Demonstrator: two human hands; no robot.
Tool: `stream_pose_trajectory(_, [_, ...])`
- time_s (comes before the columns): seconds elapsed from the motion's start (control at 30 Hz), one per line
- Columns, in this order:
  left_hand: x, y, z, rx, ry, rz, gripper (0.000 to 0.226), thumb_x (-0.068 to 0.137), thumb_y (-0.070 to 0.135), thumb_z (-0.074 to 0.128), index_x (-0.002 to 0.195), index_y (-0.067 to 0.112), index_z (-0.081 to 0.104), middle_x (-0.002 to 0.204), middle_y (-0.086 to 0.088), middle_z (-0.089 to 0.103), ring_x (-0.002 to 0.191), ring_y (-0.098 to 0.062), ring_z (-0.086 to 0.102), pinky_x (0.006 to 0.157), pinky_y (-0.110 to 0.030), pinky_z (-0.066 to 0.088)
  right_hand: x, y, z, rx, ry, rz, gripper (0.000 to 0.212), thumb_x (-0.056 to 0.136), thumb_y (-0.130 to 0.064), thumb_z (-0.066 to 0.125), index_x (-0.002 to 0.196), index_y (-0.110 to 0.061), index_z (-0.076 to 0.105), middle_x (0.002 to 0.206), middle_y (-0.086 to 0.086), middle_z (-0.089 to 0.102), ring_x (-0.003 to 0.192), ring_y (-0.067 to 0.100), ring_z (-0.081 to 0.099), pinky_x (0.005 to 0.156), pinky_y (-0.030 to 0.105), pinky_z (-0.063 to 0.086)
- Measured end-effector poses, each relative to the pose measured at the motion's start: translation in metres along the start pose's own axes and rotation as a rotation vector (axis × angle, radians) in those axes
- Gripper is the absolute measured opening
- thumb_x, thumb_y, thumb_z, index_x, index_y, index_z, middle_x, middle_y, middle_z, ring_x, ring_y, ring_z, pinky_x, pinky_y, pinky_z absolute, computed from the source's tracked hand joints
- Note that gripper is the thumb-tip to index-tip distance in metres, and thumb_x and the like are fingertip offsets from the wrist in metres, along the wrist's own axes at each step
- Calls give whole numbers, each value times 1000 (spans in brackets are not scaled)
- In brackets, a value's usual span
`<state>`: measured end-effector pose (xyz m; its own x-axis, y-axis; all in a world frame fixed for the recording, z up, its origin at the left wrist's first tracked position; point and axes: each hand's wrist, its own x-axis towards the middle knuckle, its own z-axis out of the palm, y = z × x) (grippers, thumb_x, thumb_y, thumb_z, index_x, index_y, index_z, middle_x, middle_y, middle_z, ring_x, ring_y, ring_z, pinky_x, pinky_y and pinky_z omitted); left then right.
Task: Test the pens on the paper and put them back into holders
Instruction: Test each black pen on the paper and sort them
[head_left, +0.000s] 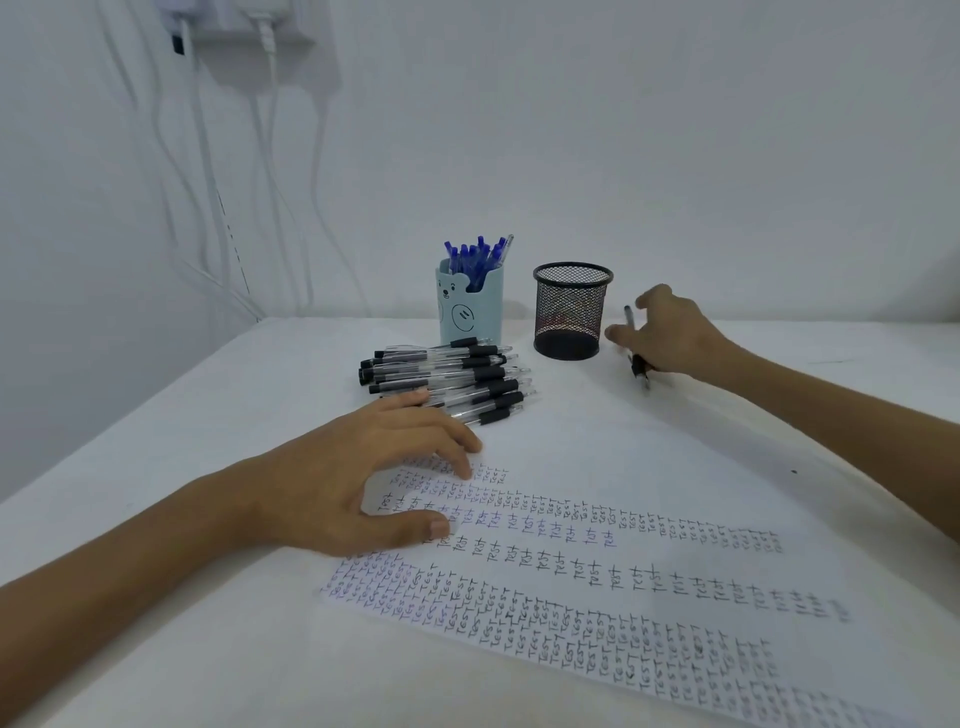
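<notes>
My right hand (667, 332) grips a black pen (638, 366) just right of the black mesh holder (571, 312), its tip pointing down at the table. My left hand (363, 478) rests with spread fingers on the left end of the paper (597, 561), which is covered in rows of the word "test". A pile of black pens (452, 376) lies just beyond my left fingers. Behind the pile stands a light blue bear holder (469, 304) full of blue pens (478, 254).
The white table (208, 415) runs back to a white wall. White cables (208, 182) hang down the wall at the left from a socket near the top. A small dark speck (794, 472) lies on the table at the right.
</notes>
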<state>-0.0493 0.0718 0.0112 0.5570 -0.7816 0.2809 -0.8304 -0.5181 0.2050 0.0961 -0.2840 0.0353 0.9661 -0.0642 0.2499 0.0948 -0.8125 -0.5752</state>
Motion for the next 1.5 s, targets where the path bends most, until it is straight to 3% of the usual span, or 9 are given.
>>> stream_pose_trajectory(0.27, [0,0,1,-6,-2,-3,36,99,48,68,129,29,64,147,21,54,140,-6,51,126,-35,25,16,-6,9,-306,-27,-48,46,93,-51,61,118,-12,67,114,16,67,115,34,59,78,34,43])
stream_pose_trajectory(0.5, [0,-1,1,-7,-1,0,35,99,46,71,128,27,65,147,19,55,140,-8,51,124,-34,28,-13,-37,-8,-517,-12,-73,31,93,-36,59,102,-8,68,100,11,56,90,33,55,75,33,42])
stream_pose_trajectory(0.77, [2,1,0,-1,20,26,32,98,41,72,126,25,68,145,16,57,139,-9,53,126,-38,26,-63,-76,13,-329,9,-551,11,89,-31,63,82,-22,61,71,-12,57,78,22,60,66,31,44])
stream_pose_trajectory(0.9, [2,2,-2,7,55,42,23,98,36,71,118,23,71,142,13,60,134,-11,56,118,-31,32,-76,-80,25,-279,-34,-860,21,89,-27,60,108,-22,66,101,-8,63,86,9,55,71,29,47])
stream_pose_trajectory(1.03, [2,1,-3,17,92,43,17,99,32,69,111,21,73,137,12,63,129,-14,59,113,-30,36,-79,-83,39,-370,41,-984,37,100,-28,55,135,-16,61,126,4,62,111,23,56,83,25,43])
stream_pose_trajectory(1.2, [2,1,-2,-2,93,67,17,101,30,67,111,18,73,132,11,65,123,-16,61,104,-39,46,-71,-91,54,-386,101,-1074,32,102,-28,50,112,-8,73,111,7,70,105,30,58,85,41,54])
stream_pose_trajectory(1.3, [2,1,-3,-4,95,72,15,100,26,68,111,18,73,131,10,66,122,-17,62,102,-41,47,-71,-92,49,-384,110,-1129,22,101,-22,54,101,-4,68,100,8,69,99,29,58,83,34,48])
stream_pose_trajectory(1.4, [3,2,-2,-13,103,92,16,101,26,67,110,15,73,130,7,67,121,-17,62,102,-40,47,-72,-92,42,-456,117,-1146,13,101,-11,52,107,-4,61,96,10,66,89,27,57,77,35,49])
stream_pose_trajectory(1.5, [3,3,-2,-23,107,97,16,100,23,66,110,13,73,129,5,67,121,-17,63,102,-39,48,-67,-91,40,-472,141,-1050,31,94,-1,46,123,-4,58,106,12,63,89,27,56,82,41,50])
